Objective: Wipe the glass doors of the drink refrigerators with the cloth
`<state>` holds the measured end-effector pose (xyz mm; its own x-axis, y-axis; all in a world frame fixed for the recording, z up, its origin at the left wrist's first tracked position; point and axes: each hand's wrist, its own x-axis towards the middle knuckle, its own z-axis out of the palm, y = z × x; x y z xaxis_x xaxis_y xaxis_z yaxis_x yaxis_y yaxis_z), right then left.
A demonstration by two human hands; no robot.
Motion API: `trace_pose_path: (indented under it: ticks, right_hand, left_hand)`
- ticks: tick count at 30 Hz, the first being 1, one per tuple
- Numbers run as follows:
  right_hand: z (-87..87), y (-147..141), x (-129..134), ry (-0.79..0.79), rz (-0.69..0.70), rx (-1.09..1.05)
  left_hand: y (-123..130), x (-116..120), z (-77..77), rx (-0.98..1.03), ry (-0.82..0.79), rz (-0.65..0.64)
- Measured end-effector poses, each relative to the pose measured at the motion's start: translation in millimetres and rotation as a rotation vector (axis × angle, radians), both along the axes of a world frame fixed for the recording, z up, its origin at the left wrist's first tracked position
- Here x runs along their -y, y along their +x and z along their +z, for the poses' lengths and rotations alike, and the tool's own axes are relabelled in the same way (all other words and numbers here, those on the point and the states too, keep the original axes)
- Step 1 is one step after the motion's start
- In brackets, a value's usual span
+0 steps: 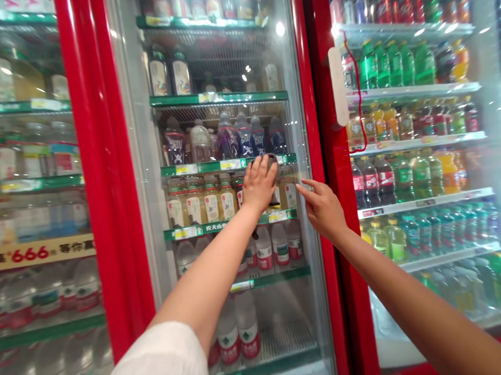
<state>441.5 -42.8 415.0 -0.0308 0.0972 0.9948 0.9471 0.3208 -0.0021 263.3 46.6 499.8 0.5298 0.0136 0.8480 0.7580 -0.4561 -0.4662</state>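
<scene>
My left hand [259,182] is stretched out over a dark grey cloth [271,163], fingers spread, in front of the middle glass door. The cloth lies under its fingers; part of it is hidden. Behind them stand tea bottles [211,203] with white labels on a green-edged shelf [231,224]. To the right, my right hand [322,209] is beside the red door frame [316,150], its index finger pointing left and the other fingers partly curled, with nothing seen in them.
A white handle [338,88] with a red cord [360,92] is on the right red frame. Beyond it, shelves hold green bottles [382,66] and cans. Another drinks cooler [35,247] stands at the left. Water bottles [247,327] sit low in the middle one.
</scene>
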Motion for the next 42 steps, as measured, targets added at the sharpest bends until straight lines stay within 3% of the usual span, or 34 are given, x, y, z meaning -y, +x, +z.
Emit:
trace_pose_path:
  ticks: [1,3,5,7,8,10,12,14,15,17,19,21,24,26,28,31,33,35,38,40,42]
  right_hand:
    - [0.5,-2.0,-0.9,0.0,0.006,0.007]
    - [1.3,-5.7,-4.3,-0.003,0.016,0.015]
    - [3.4,-11.6,-10.2,-0.009,0.026,0.018]
    - [8.0,-21.3,-17.8,-0.014,0.04,0.021]
    - [11.1,-27.2,-21.3,-0.015,0.047,0.022]
    - [17.5,-39.7,-26.4,-0.016,0.058,0.022]
    - [21.9,-50.3,-27.4,-0.016,0.066,0.031]
    - [22.9,-56.9,-25.0,-0.015,0.072,0.052]
    - [22.4,-58.7,-23.2,-0.013,0.074,0.061]
    - [20.4,-60.6,-20.1,-0.008,0.073,0.067]
    - [19.3,-62.0,-18.9,-0.003,0.069,0.059]
    - [19.9,-64.8,-19.4,0.005,0.067,0.051]
    - [21.8,-70.6,-20.6,0.02,0.084,0.052]
    - [21.3,-73.6,-20.8,0.019,0.095,0.059]
    - [18.8,-75.4,-21.2,0.008,0.099,0.061]
    - [14.7,-79.8,-23.4,-0.006,0.102,0.053]
    - [14.6,-87.1,-25.4,-0.011,0.114,0.058]
    - [16.9,-97.7,-26.6,-0.009,0.134,0.074]
    - [21.6,-112.7,-25.8,0.003,0.169,0.097]
    - [22.3,-117.5,-24.4,0.006,0.178,0.108]
    - [20.1,-118.0,-23.7,0.007,0.177,0.113]
  left_hand:
    - [-9.4,2.5,-0.2,0.067,-0.006,0.026]
    - [-28.6,6.7,-14.6,0.132,-0.017,0.061]
    - [-42.4,8.9,-35.7,0.066,-0.026,0.067]
    - [-47.4,8.5,-45.2,-0.069,-0.033,0.051]
    - [-47.3,7.6,-42.0,-0.119,-0.038,0.043]
    - [-46.3,5.2,-21.4,-0.121,-0.045,0.04]
    - [-49.9,3.4,4.6,-0.017,-0.043,0.054]
    - [-60.2,3.1,17.3,0.124,-0.032,0.073]
    - [-66.9,3.7,15.3,0.19,-0.025,0.082]
    - [-78.9,5.8,-2.9,0.25,-0.016,0.101]
    - [-85.4,8.1,-25.1,0.171,-0.02,0.114]
    - [-86.5,9.4,-32.8,0.032,-0.03,0.117]
    - [-89.4,8.4,-6.2,-0.025,-0.027,0.115]
    - [-99.2,6.8,17.9,0.069,-0.016,0.128]
    - [-115.0,5.3,25.9,0.199,-0.008,0.152]
    - [-136.9,5.2,-1.2,0.296,-0.009,0.179]
    - [-142.8,6.2,-26.7,0.197,-0.025,0.178]
    - [-143.0,6.6,-38.5,0.035,-0.042,0.17]
    - [-146.5,5.4,-24.5,-0.009,-0.038,0.174]
    - [-157.0,4.4,-11.3,0.12,-0.013,0.196]
    - [-171.8,4.2,-11.0,0.279,0.013,0.224]
